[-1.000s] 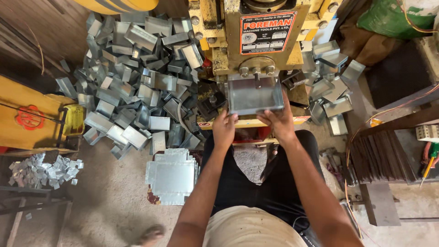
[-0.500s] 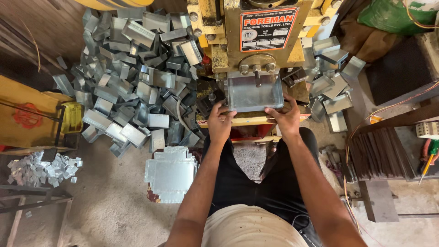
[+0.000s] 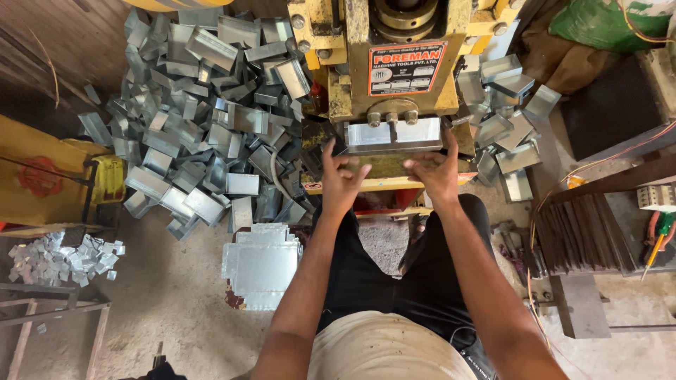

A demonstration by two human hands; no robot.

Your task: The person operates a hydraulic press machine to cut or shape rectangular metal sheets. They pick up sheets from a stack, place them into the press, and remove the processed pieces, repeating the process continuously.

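I sit facing a yellow press machine (image 3: 394,63). A shiny sheet-metal piece (image 3: 394,132) lies in its die, just below the red label plate. My left hand (image 3: 341,179) is at the piece's left end, fingers spread and touching its lower left corner. My right hand (image 3: 435,169) grips the piece's lower right edge with the fingertips. Both forearms reach forward over my lap. The far part of the piece is hidden under the press head.
A big heap of folded metal boxes (image 3: 204,119) fills the floor on the left, and several more (image 3: 507,127) lie to the right. Flat cut blanks (image 3: 262,267) are stacked by my left knee. Small scrap pieces (image 3: 60,257) lie far left, and dark metal strips (image 3: 584,236) on the right.
The metal piece has gone deeper under the press head, so less of it shows. Both hands have moved forward with it, towards the machine.
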